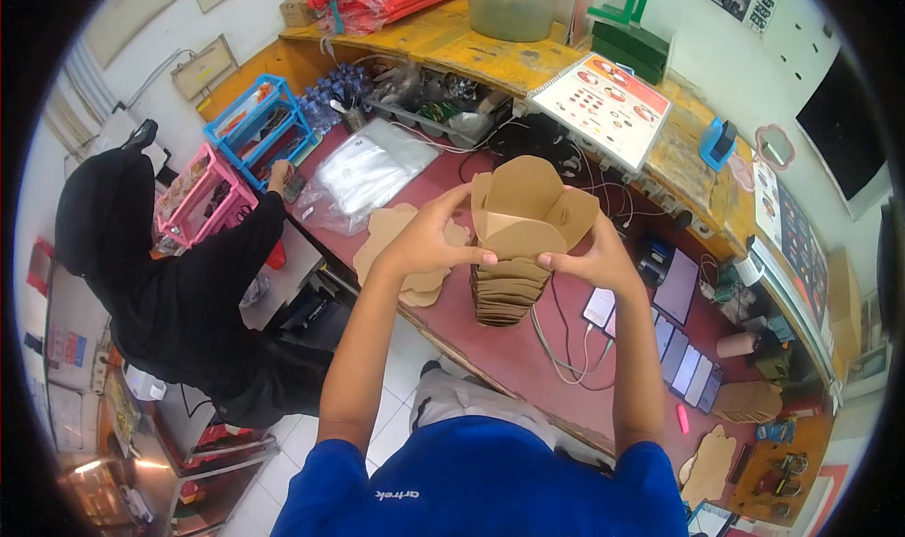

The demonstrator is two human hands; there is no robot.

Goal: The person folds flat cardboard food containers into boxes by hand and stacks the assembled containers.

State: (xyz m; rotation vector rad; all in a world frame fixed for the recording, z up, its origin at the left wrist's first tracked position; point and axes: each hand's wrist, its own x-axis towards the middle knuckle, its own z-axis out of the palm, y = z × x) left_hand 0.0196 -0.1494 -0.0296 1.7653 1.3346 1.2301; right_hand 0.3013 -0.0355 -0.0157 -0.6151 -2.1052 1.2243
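Observation:
A brown cardboard food box (518, 233) with rounded flaps standing up sits on top of a tall stack of nested cardboard boxes (506, 297). My left hand (429, 238) grips its left side, thumb on the near wall and fingers round the back. On the opposite side, my right hand (601, 259) holds the box with its thumb on the near wall; its other fingers are partly hidden behind the cardboard. Flat cardboard blanks (382, 228) with scalloped edges lie on the red table beside my left forearm.
Clear plastic bags (377, 165) lie at the table's back left. Several phones (686, 365) with cables rest right of my right arm, near a pink marker (682, 419) and more cardboard (709, 464). A person in black (189, 282) stands at left, one hand near a blue rack (259, 127).

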